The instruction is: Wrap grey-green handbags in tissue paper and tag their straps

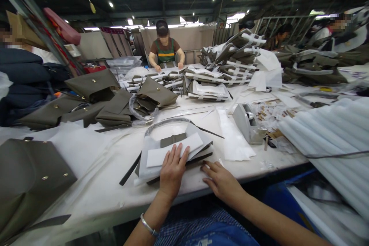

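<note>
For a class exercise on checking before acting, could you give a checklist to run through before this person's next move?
1. Left hand on the white pad: ok.
2. White pad lying over the olive bag: ok.
3. Right hand touching the bag: cannot tell; fingertips are by its near edge.
4. Plastic-wrapped handle clear of the pad: ok.
5. Dark strap tucked in: not ok; it sticks out left over the table.

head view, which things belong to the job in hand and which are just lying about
Likely in the job:
white pad, under the left hand
bag, beneath the pad, right hand near its edge

Seemingly just lying about:
scraps, to the right
grey dispenser, beside the scraps
left-edge bag, untouched
</note>
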The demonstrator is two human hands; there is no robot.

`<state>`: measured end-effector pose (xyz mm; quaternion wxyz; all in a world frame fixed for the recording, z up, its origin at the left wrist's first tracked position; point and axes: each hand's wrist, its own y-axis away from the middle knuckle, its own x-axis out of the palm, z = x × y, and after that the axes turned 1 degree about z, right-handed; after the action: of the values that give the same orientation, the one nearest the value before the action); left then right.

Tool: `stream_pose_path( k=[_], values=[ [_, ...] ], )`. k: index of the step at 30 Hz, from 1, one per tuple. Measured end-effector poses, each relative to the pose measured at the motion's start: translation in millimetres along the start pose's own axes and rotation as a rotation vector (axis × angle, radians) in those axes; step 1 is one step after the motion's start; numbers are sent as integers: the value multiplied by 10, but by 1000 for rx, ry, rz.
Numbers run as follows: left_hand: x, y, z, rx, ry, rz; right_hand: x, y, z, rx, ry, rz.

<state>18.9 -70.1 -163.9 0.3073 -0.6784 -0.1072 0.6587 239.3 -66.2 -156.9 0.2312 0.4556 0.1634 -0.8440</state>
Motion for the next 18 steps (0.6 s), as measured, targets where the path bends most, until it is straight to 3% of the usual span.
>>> stream_pose_path(
  k=[6,9,13,15,18],
  values=[
    [-43,-33,25,-45,42,49,-135,-74,12,54,-325,3],
    [-63,-50,35,-64,52,74,-164,-18,-65,193,-545,-29],
    [-86,-71,37,-72,59,100,-162,44,-61,434,-1061,-33],
    [-97,-80,39,-76,67,111,-171,32,-11,551,-1300,-97],
    [-106,-96,52,-89,81,121,-212,-3,103,670,-1486,-174]
  ],
)
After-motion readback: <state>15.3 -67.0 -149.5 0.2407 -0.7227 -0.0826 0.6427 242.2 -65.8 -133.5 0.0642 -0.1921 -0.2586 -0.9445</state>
